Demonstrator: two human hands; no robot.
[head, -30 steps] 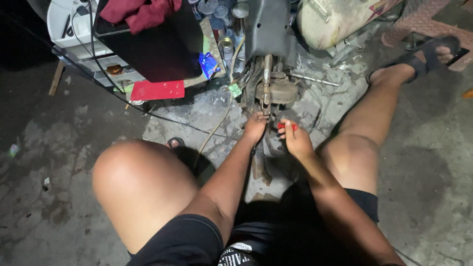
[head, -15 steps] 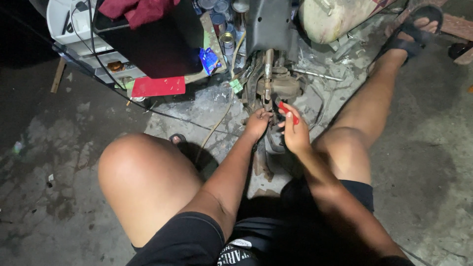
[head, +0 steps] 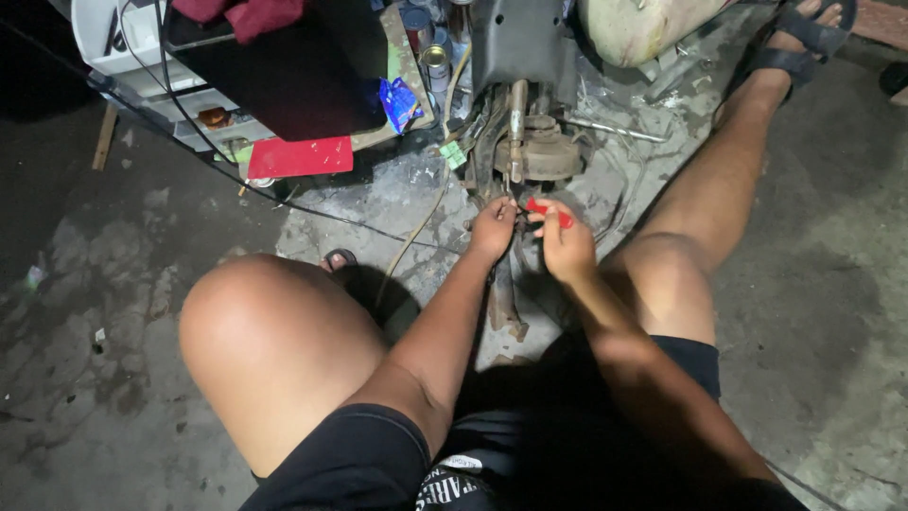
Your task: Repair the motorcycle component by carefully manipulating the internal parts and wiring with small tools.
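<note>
I sit on a concrete floor with my knees spread, facing a rusty motorcycle part (head: pixel 530 151) made of a hub, a shaft and cables. My right hand (head: pixel 565 244) is shut on a small tool with a red handle (head: pixel 550 212), its tip aimed at the metal just below the hub. Beside it, my left hand (head: pixel 494 227) pinches a small piece of that same assembly with its fingertips. What exactly the left fingers grip is hidden by the hand.
A dark case (head: pixel 284 76) with a red cloth on top, a flat red card (head: pixel 300 156) and small cans (head: pixel 433 59) lie at the upper left. Black cables (head: pixel 189 156) cross the floor. A pale tank (head: pixel 643 28) sits at the top. My sandalled foot (head: pixel 794 38) rests at the upper right.
The view has shifted slightly toward the part. Both hands stay at the same spot under the hub, with the red-handled tool held throughout.
</note>
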